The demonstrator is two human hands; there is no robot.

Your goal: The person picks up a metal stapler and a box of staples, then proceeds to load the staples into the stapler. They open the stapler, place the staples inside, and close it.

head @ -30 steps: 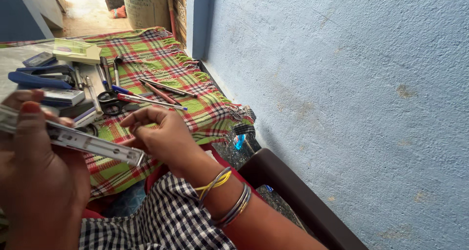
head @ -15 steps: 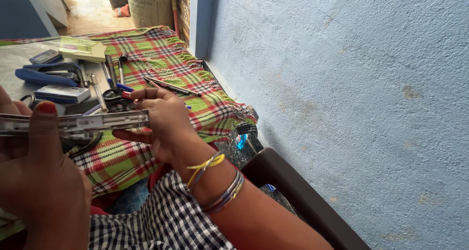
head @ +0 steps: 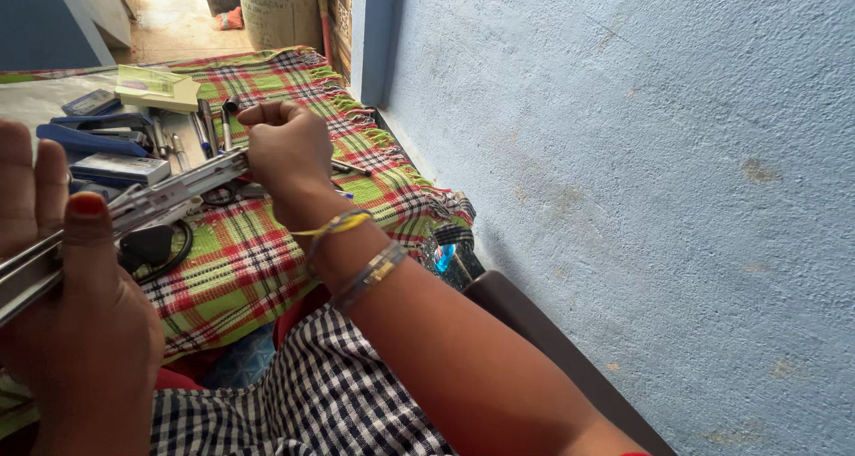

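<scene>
Two hands held one long metal stapler (head: 134, 211) above the worktop: the left hand (head: 67, 331) wrapped its near end, the right hand (head: 289, 158) fisted around its far end. Beneath lay a plaid cloth (head: 258, 260), blue stapler (head: 85, 137) and pens (head: 209, 122).

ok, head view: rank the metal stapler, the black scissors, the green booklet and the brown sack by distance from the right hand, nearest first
1. Metal stapler: its far end is in the right hand.
2. Black scissors: on the plaid cloth, below and left of that hand.
3. Green booklet: back left on the table.
4. Brown sack: on the floor beyond the table.
</scene>
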